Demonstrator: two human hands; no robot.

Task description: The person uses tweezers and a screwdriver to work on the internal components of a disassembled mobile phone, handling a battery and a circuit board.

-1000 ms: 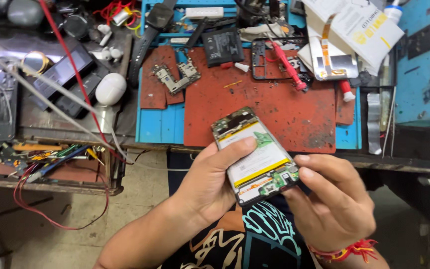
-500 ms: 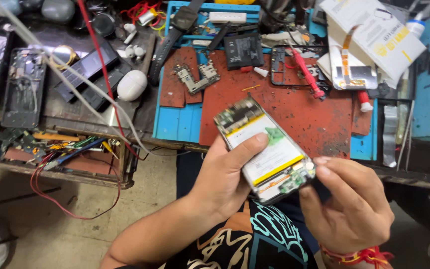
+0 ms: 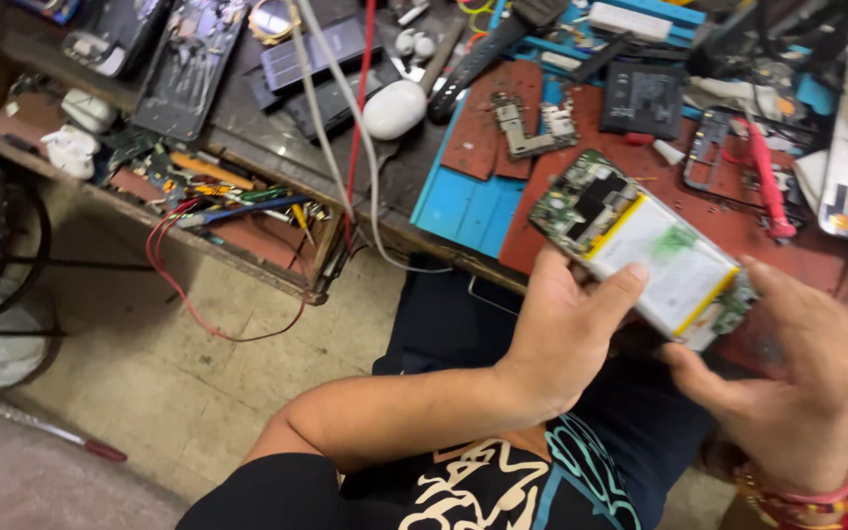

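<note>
Both my hands hold an opened phone (image 3: 650, 250) with its back cover off, showing a green circuit board at the upper left end and a white battery with yellow edges. My left hand (image 3: 566, 329) grips its lower left side, thumb lying on the battery. My right hand (image 3: 787, 378) holds the lower right end, fingers curled under it. The phone hovers over the near edge of a red work mat (image 3: 728, 211), tilted down to the right.
The cluttered bench (image 3: 385, 186) carries a blue mat (image 3: 468, 201), a loose metal frame part (image 3: 532, 132), a dark battery (image 3: 640, 98), a red-handled tool (image 3: 768, 182), a white earbud case (image 3: 395, 108) and cables. An open drawer (image 3: 228, 211) of tools sits left, over tiled floor.
The view has swung left and down, bringing the floor and drawer into sight. The phone stays in both hands, shifted right in the frame; my left thumb now lies flatter on the battery.
</note>
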